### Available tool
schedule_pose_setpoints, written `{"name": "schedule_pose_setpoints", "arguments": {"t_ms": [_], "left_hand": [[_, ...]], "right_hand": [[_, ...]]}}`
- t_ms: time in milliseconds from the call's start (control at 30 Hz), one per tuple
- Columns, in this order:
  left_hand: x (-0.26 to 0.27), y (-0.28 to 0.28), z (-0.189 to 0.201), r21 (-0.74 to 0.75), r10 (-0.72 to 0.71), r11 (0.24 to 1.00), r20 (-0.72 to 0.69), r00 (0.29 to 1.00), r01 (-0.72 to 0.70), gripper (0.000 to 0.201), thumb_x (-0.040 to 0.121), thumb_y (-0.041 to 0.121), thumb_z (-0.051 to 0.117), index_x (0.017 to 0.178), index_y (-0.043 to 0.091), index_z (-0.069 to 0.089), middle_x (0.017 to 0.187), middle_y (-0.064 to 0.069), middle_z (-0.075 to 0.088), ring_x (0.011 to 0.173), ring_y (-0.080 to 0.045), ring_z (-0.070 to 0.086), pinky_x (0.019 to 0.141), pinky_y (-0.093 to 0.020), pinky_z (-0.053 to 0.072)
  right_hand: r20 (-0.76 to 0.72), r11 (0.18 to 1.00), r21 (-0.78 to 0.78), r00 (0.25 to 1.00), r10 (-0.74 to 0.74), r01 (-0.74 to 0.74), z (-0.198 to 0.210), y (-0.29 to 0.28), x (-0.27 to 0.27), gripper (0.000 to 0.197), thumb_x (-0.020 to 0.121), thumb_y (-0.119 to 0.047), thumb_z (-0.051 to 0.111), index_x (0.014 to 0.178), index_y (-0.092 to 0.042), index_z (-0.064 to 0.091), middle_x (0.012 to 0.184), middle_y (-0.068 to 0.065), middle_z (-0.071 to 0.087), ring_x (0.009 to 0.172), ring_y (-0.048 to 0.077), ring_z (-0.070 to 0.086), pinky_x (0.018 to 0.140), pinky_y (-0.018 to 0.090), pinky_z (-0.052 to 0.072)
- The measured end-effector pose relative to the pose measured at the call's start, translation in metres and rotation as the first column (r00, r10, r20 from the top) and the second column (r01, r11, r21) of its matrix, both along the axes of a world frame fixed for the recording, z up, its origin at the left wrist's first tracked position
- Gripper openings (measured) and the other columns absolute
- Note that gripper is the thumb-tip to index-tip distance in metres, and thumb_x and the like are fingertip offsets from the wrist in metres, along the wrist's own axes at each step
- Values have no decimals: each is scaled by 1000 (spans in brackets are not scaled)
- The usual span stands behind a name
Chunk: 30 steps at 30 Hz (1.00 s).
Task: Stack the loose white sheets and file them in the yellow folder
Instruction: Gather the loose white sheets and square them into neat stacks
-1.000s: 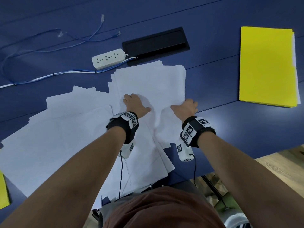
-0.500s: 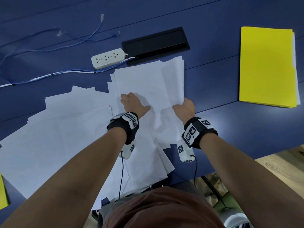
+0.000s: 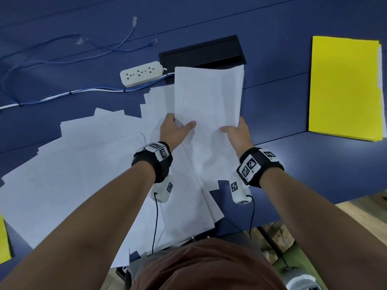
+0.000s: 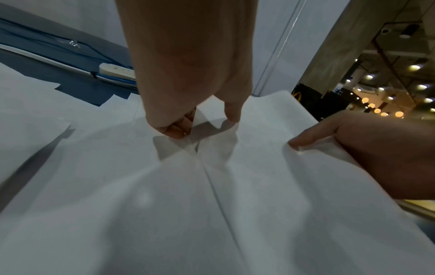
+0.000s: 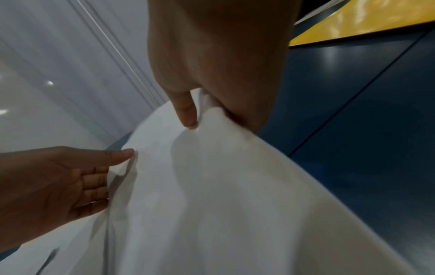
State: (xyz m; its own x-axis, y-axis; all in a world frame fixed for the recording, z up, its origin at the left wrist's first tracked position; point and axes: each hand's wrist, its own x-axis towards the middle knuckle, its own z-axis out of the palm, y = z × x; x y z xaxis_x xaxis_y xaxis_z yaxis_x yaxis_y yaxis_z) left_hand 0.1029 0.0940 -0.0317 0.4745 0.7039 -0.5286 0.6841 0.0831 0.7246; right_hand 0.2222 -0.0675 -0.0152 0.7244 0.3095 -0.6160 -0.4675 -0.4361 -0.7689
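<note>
- Two forearms reaching out from the bottom of the head view, each with a black wrist strap [image 3: 154, 162] carrying square black-and-white coded markers; no readable words on them.
- Spread below and to the left: many loose white sheets [image 3: 69, 176] fanned over the blue counter [image 3: 314, 176], overlapping, some past its near edge.
- Left hand [image 3: 172, 131] gripping the left edge of a lifted bundle of sheets [image 3: 209, 97], thumb on top, fingers curled beneath.
- Right hand [image 3: 237, 132] gripping the bundle's right edge, thumb pressed on the top face, fingers tucked under.
- Bundle raised off the pile, bowed between both hands, far end tilted up and covering part of the black cable hatch [image 3: 201, 49].
- Blank faces on every sheet; no print legible.
- Just left of the hatch: white power strip [image 3: 141, 73], lying flat, with blue and white cables [image 3: 62, 95] trailing left across the counter.
- Far right, well apart from the pile: yellow folder [image 3: 343, 86], closed and flat, white paper edges showing along its right side.
- At the left edge, near: a sliver of another yellow item [image 3: 4, 239], too cropped to identify.
- In the left wrist view, beyond the paper: a dim hall with round lamps and a yellow arched logo [image 4: 298, 95], too small to read.
</note>
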Motion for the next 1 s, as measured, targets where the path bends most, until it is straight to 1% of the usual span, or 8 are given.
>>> {"name": "schedule_pose_setpoints", "arguments": {"t_ms": [67, 167, 300, 400, 533, 667, 900, 1000], "left_hand": [[-1, 3, 1, -16, 62, 998, 62, 996, -61, 64, 72, 50, 81, 117, 16, 49, 98, 0, 56, 87, -15, 57, 77, -25, 49], [1, 6, 7, -27, 67, 998, 112, 991, -64, 62, 72, 45, 83, 117, 21, 48, 90, -2, 54, 78, -12, 55, 74, -26, 49], [6, 7, 23, 5, 38, 999, 198, 979, -40, 56, 75, 33, 83, 114, 18, 47, 84, -3, 52, 73, -14, 48, 70, -28, 46], [10, 4, 36, 69, 43, 996, 248, 968, -62, 43, 81, 23, 78, 110, 16, 47, 73, 4, 50, 63, -10, 43, 63, -21, 42], [6, -2, 54, 154, 89, 977, 328, 940, -147, 32, 89, 15, 69, 112, 15, 47, 84, 4, 66, 55, 5, 48, 58, -8, 41], [-7, -3, 71, 185, 88, 969, 353, 932, -161, 27, 89, 16, 67, 106, 23, 47, 98, 1, 70, 66, 2, 55, 63, -11, 42], [-44, 2, 96, 218, 74, 961, 399, 914, -172, 25, 87, 19, 69, 104, 21, 51, 102, 4, 71, 91, -11, 68, 83, -33, 57], [-66, 5, 105, 240, 68, 955, 390, 918, -172, 23, 88, 19, 68, 104, 21, 51, 102, 1, 71, 93, -15, 68, 84, -34, 57]], "right_hand": [[30, 1000, 4, 999, -20, 20, 3, 2, 3, 36, 80, -17, 68, 112, -24, 53, 106, -5, 66, 96, 15, 65, 80, 32, 54], [93, 1000, 21, 996, -16, 14, 11, 8, 8, 41, 77, -24, 72, 114, -24, 55, 105, -8, 67, 94, 11, 67, 82, 31, 54], [250, 998, 65, 968, -21, 5, 32, 16, 13, 34, 79, -20, 73, 108, -20, 55, 95, -11, 67, 83, 2, 66, 66, 17, 50], [371, 993, 121, 927, -51, 6, 48, 21, 14, 31, 79, -17, 72, 105, -18, 56, 90, -12, 66, 73, -5, 63, 61, 10, 47], [438, 983, 184, 897, -61, -23, 65, 23, 8, 35, 80, -16, 72, 112, -22, 60, 100, -12, 69, 88, -2, 66, 70, 12, 50], [456, 976, 209, 889, -47, -55, 75, 23, -5, 41, 80, -18, 72, 119, -21, 60, 107, -11, 69, 95, -3, 65, 75, 13, 51], [486, 971, 216, 874, -15, -104, 91, 24, -34, 44, 80, -21, 73, 121, -22, 58, 107, -15, 67, 96, -7, 63, 79, 13, 51], [489, 969, 213, 872, 3, -123, 97, 25, -50, 46, 79, -24, 76, 121, -24, 58, 106, -18, 66, 95, -9, 62, 81, 14, 51]]}}
